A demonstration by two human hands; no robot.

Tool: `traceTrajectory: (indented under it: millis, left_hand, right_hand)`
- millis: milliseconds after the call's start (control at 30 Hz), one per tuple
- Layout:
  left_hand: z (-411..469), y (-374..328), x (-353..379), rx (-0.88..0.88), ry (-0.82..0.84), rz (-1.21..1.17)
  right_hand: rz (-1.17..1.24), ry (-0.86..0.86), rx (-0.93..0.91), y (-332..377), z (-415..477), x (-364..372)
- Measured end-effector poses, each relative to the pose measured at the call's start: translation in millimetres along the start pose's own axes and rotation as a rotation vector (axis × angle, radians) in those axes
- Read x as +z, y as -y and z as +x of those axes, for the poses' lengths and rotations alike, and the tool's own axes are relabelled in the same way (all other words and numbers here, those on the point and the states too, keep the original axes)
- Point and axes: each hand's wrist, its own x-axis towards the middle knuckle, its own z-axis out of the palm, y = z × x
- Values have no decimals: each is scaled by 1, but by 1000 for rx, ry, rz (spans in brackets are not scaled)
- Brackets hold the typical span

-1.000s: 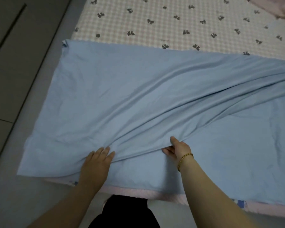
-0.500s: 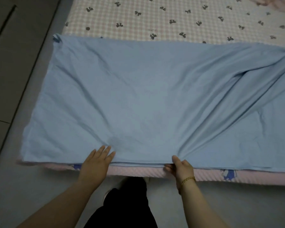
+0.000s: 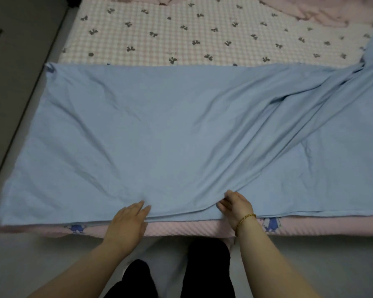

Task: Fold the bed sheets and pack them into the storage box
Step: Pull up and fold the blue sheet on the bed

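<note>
While both hands work its near hem, blue sheet (image 3: 170,130) lies spread flat on the bed, stacked in layers: several edges show just beside the fingertips. It runs away from the fingers to a straight far edge and extends well past both hands on either side. Its end far to the right of the right fingers is bunched and rumpled. Long creases fan out from the right fingers toward that bunched end; the area ahead of the left fingers is smoother, with light wrinkles only. Checked bed cover (image 3: 202,39) with small dark bow prints sits beyond the sheet's far edge, well apart from the fingers. Grey floor (image 3: 41,265) lies behind the wrists and out to the left. Crumpled pink blanket (image 3: 310,11) is at the far side of the bed, farthest from the fingers. Pink quilted pad (image 3: 181,229) sticks out from under the near hem, directly under both palms, with blue cartoon prints outboard of each hand. Dark trousers (image 3: 207,267) show between the forearms. Left hand (image 3: 127,224): fingers straight and together, released, tips resting flat on the hem. Right hand (image 3: 235,206): fingers curled, pinching the top layer of the hem, cloth lifted slightly at the pinch. Gold bracelet (image 3: 244,221) on the right wrist.
</note>
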Motion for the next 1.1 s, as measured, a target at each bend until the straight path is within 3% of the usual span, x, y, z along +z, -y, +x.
traceTrajectory:
  millis: [300,567,700,967,1100]
  left_hand:
    - [108,-147,15,5,-176,-180]
    - [166,-192,30,-108,-142,-16]
    - [162,-196,24,-140,-186,9]
    - [142,-214,5,68,-247,-190]
    - [128,-219,14,159,-173,-163]
  right_hand:
    - [17,101,45,107,71,-59]
    - [-246,82,78,168,124,-70]
    - [-388,9,1,176,133,-69]
    - [-419,-120,-299,165,105,-132]
    - [-300,-177,-218,126,89,-177]
